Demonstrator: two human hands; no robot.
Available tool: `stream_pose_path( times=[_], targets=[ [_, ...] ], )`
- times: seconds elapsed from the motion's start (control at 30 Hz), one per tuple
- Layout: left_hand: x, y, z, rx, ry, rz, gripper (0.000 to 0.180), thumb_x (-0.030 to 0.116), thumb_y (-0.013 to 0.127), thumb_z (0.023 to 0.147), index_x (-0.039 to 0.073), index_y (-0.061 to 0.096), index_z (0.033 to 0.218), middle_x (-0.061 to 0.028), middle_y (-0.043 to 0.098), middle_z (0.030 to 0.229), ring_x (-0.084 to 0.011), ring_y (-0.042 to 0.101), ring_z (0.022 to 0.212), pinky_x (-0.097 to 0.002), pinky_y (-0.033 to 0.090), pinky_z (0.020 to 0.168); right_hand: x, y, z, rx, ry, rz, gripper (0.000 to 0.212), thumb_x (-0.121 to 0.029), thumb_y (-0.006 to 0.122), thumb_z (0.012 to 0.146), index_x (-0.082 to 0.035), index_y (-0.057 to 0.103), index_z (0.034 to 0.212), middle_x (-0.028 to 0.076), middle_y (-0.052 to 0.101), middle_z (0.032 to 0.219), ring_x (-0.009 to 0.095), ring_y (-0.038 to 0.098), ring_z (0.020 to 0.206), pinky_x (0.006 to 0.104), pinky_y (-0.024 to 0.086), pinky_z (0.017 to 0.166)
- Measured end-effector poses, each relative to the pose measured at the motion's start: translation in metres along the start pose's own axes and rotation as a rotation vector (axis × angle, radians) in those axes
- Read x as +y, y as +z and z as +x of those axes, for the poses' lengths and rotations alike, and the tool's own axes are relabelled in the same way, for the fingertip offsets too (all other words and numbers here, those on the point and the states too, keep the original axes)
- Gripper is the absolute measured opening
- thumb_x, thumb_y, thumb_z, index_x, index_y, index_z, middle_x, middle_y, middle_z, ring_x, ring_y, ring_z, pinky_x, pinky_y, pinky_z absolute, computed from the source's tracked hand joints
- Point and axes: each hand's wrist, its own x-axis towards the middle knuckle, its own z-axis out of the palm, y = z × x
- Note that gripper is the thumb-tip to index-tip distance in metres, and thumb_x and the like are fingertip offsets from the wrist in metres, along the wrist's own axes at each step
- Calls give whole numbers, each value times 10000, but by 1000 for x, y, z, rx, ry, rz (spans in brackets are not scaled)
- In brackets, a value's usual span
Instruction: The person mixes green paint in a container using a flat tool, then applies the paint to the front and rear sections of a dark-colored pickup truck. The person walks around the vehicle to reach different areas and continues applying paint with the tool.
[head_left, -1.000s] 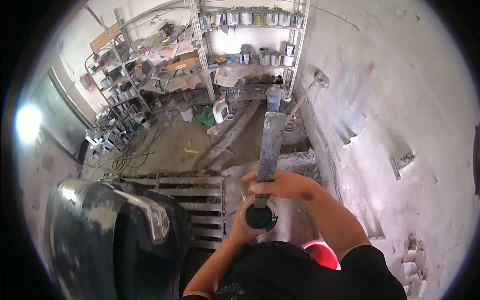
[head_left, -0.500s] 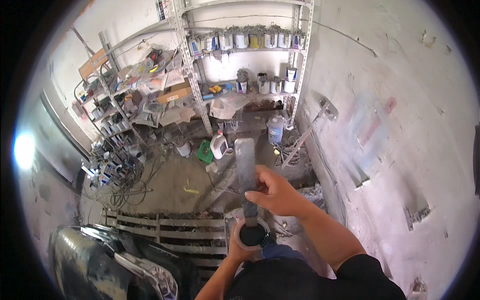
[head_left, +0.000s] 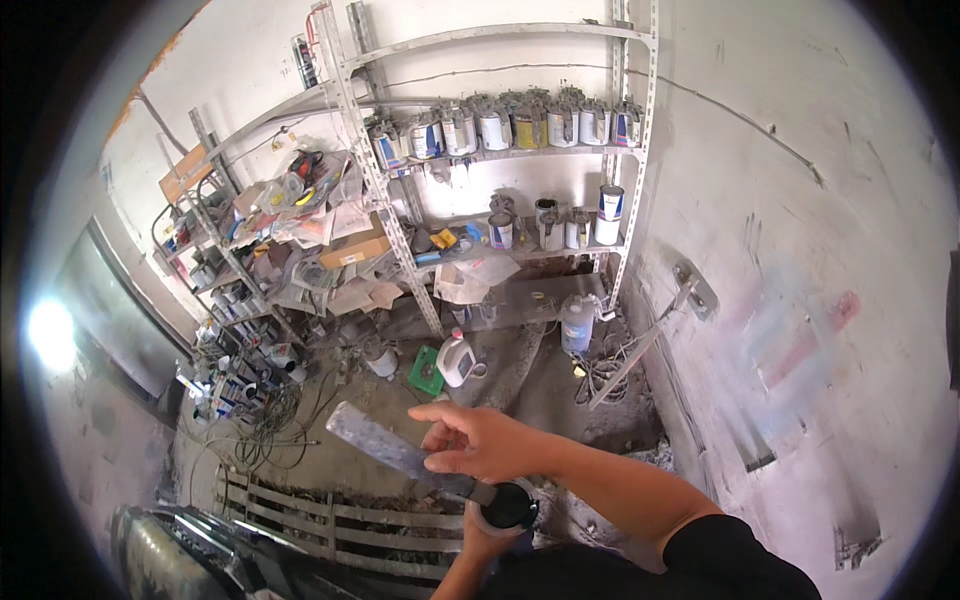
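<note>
Low in front of me, my left hand point(head_left: 483, 541) is wrapped round a clear plastic cup point(head_left: 535, 519) with dark, nearly black paint point(head_left: 508, 508) in it. A flat grey stir stick point(head_left: 375, 440), stained and long, leans out over the cup's rim toward the left, its lower end at the paint. My right hand point(head_left: 482, 443) comes across from the right and pinches the stick between thumb and curled fingers, just above the cup. Its index finger points out along the left, off the stick.
A metal shelf rack point(head_left: 520, 156) at the back carries several paint cans. On the floor stand a white jug point(head_left: 456, 360), a green crate point(head_left: 426, 371) and a bluish jug point(head_left: 577, 325). A slatted grate point(head_left: 370, 534) and a dark glossy car part point(head_left: 165, 550) lie left.
The stir stick has swung from nearly upright to leaning left, and my right hand has moved left with it. The whole view has shifted, so the shelves appear lower.
</note>
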Motion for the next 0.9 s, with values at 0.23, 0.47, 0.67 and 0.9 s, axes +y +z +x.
stream_pose_path(
  times=[0.23, 0.47, 0.67, 0.9],
  targets=[
    [-89, -50, 117, 192, 159, 43, 665, 119, 804, 643, 27, 514, 1234, -144, 574, 1198, -311, 546, 1149, -456, 358, 1080, 111, -117, 73, 313, 40, -9, 586, -275, 657, 942, -20, 431, 1419, 64, 650, 916, 133, 607, 789, 304, 496, 708],
    [-139, -122, 221, 319, 85, 69, 782, 132, 835, 632, 20, 456, 1306, -166, 525, 1300, -318, 531, 1200, -443, 395, 1057, 239, -188, 17, 736, 580, -103, 399, -267, 605, 971, -61, 573, 1311, 13, 596, 783, 84, 500, 587, 270, 412, 533],
    [-146, -150, 274, 476, -54, 107, 856, 53, 811, 699, 110, 376, 1434, -152, 485, 1329, -340, 513, 1213, -468, 487, 992, 304, -217, 9, 971, 654, 99, 379, -202, 615, 932, -49, 581, 1278, 48, 618, 821, 129, 567, 688, 286, 473, 629],
    [-225, -149, 317, 618, -146, 284, 994, -7, 789, 699, 58, 235, 1522, -207, 369, 1475, -371, 429, 1337, -508, 464, 1093, 292, -383, 96, 1027, 347, -219, 439, -70, 597, 914, -27, 498, 1340, 39, 587, 766, 121, 571, 686, 300, 476, 624]
  ],
)
